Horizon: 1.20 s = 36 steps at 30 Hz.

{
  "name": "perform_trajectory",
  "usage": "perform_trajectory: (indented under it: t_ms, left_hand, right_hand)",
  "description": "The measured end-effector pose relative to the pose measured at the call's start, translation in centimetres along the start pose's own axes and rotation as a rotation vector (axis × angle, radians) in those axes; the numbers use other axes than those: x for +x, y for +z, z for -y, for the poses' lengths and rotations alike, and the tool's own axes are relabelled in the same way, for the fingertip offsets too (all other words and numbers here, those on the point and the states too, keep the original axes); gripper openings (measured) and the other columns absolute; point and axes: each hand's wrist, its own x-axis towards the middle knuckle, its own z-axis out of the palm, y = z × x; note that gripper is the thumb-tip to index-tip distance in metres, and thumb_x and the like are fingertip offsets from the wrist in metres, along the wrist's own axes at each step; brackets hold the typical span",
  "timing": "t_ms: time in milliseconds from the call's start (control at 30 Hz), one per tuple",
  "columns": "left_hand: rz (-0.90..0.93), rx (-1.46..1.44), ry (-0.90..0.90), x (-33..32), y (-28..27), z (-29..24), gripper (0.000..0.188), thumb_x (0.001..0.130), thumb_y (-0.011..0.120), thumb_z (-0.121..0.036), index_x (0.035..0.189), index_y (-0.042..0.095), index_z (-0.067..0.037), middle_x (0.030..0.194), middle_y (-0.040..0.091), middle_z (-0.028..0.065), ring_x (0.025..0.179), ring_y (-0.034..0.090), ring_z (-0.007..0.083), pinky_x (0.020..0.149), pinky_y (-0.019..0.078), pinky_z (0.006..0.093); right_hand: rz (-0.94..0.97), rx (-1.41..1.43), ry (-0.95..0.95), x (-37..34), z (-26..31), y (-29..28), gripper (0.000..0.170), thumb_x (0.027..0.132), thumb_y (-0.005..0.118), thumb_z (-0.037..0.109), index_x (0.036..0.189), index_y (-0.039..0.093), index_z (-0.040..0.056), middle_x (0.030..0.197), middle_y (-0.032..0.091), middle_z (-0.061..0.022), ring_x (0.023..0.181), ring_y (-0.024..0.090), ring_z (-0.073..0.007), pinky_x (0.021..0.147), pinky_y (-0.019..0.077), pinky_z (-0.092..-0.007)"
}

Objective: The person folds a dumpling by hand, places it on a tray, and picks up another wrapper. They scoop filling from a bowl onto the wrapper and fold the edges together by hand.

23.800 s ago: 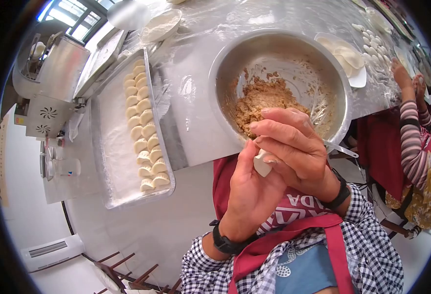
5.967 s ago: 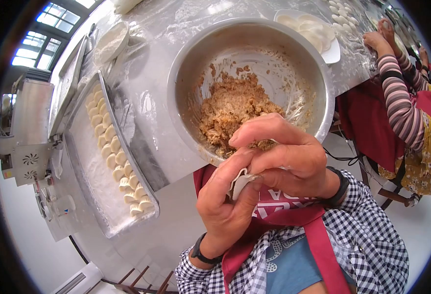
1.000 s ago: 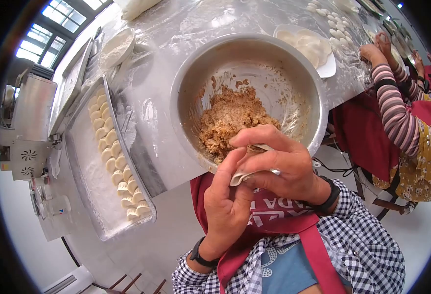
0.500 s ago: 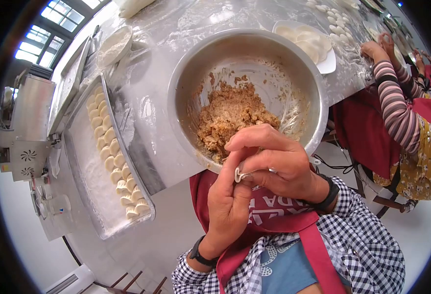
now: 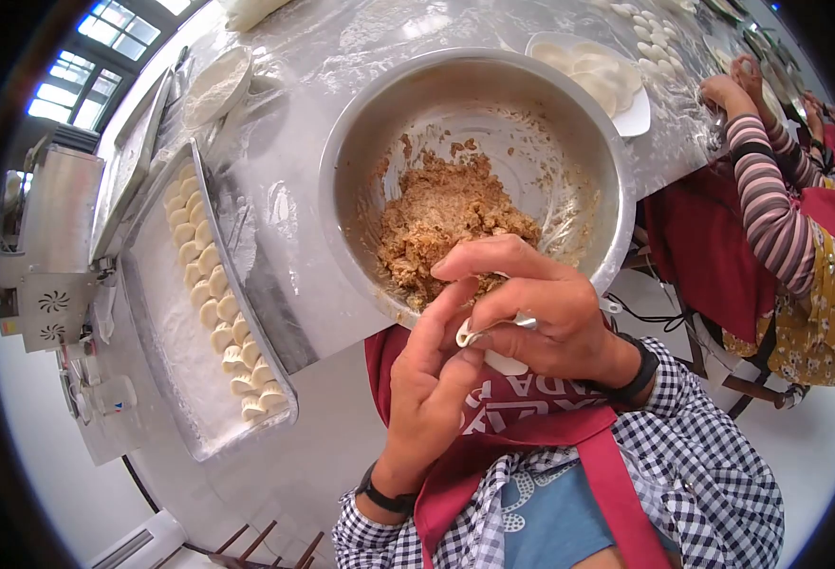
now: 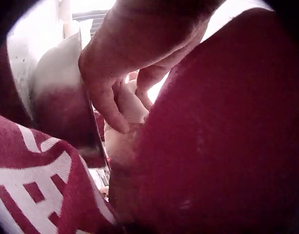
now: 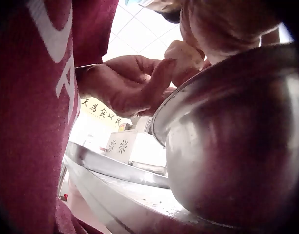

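Fingers of the left hand are bending round the dough, between both hands near the bowl's near rim; the right hand is pinching its edge, risking tears by pressing too hard.

The right hand covers much of the dough wrapper, its inside too hidden to read; part of the metal bowl's near rim is hidden too. The far white bag is cut off; far-right dough pieces blur together.
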Motion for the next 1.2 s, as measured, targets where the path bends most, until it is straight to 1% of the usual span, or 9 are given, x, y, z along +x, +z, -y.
perform_trajectory:
  t_ms: [100,200,400,533,600,733,800,1133,1200]
  left_hand:
    - [0.037,-0.247,-0.078,0.0,-0.4,0.0,0.043,0.09,0.043,-0.01,0.13,0.034,0.004,0.122,0.048,0.0189,0.107,0.053,0.0252,0.09,0.0457,0.0375]
    - [0.044,-0.436,-0.085,0.0,-0.1,-0.5,0.039,0.092,0.043,-0.014,0.126,0.039,0.005,0.118,0.051,0.0162,0.106,0.054,0.0209,0.085,0.0484,0.0334]
    - [0.044,-0.453,-0.11,0.0,-0.9,0.1,0.037,0.093,0.044,-0.02,0.121,0.043,0.004,0.113,0.054,0.0163,0.102,0.057,0.0216,0.082,0.0497,0.034]
    - [-0.002,-0.4,-0.108,-0.2,-0.6,-0.2,0.037,0.094,0.042,-0.02,0.121,0.044,0.006,0.111,0.055,0.0167,0.101,0.056,0.0218,0.083,0.0489,0.0344]
    - [-0.034,-0.35,-0.079,-0.1,-0.1,-0.6,0.043,0.096,0.036,-0.026,0.12,0.044,0.009,0.11,0.055,0.0172,0.102,0.056,0.0229,0.085,0.0475,0.0351]
    - [-0.028,-0.408,-0.111,-0.4,-0.8,-0.1,0.052,0.096,0.029,-0.033,0.121,0.042,0.011,0.111,0.055,0.0181,0.104,0.055,0.0247,0.087,0.0459,0.0356]
    - [-0.016,-0.338,-0.158,-0.5,-1.1,0.2,0.058,0.095,0.023,-0.04,0.119,0.044,0.008,0.117,0.052,0.0205,0.106,0.053,0.0292,0.092,0.0421,0.0409]
    - [-0.03,-0.382,-0.142,-0.4,-0.7,0.2,0.061,0.095,0.024,-0.043,0.122,0.041,0.008,0.118,0.05,0.021,0.108,0.052,0.0293,0.095,0.0399,0.0415]
    - [0.053,-0.385,-0.104,-0.3,-0.8,0.0,0.055,0.096,0.028,-0.034,0.125,0.036,0.012,0.119,0.049,0.0214,0.11,0.051,0.0282,0.093,0.0418,0.0385]
  right_hand:
    - [-0.06,0.019,0.068,0.0,0.3,0.0,0.011,0.068,0.066,-0.001,0.075,0.058,0.0017,0.109,0.058,-0.0153,0.098,0.057,-0.0285,0.079,0.0462,-0.0353]
    - [-0.049,-0.011,0.069,-0.1,0.4,-0.2,0.012,0.072,0.069,0.007,0.077,0.059,0.0009,0.108,0.057,-0.0194,0.097,0.057,-0.0314,0.081,0.0456,-0.0383]
    - [-0.02,-0.064,-0.067,0.1,0.5,0.3,0.014,0.066,0.067,-0.001,0.077,0.059,0.0029,0.108,0.058,-0.0148,0.094,0.058,-0.0272,0.078,0.0477,-0.0342]
    - [-0.05,0.001,-0.01,0.1,0.7,0.5,0.018,0.063,0.068,0.0,0.08,0.06,0.0029,0.112,0.056,-0.0154,0.097,0.057,-0.028,0.08,0.0478,-0.0347]
    - [0.037,0.033,0.051,0.3,0.8,0.2,0.02,0.067,0.072,0.009,0.082,0.061,0.0022,0.112,0.055,-0.0194,0.099,0.057,-0.0297,0.082,0.0457,-0.0366]
    - [0.125,0.094,0.038,0.1,0.5,-0.1,0.021,0.066,0.072,0.009,0.083,0.062,0.0024,0.112,0.055,-0.0198,0.1,0.056,-0.0294,0.083,0.045,-0.0367]
    - [0.094,0.112,0.072,-0.1,0.4,0.1,0.017,0.067,0.072,0.007,0.08,0.062,0.0028,0.111,0.056,-0.019,0.1,0.057,-0.0296,0.084,0.0446,-0.0371]
    - [-0.012,0.066,0.024,-0.2,0.3,0.2,0.012,0.068,0.068,0.0,0.075,0.06,0.0028,0.106,0.059,-0.0142,0.092,0.06,-0.0244,0.073,0.0494,-0.0305]
    - [-0.038,0.098,0.14,-0.1,1.0,0.4,0.011,0.068,0.069,0.001,0.075,0.06,0.0025,0.107,0.059,-0.0138,0.091,0.061,-0.0236,0.073,0.0503,-0.0301]
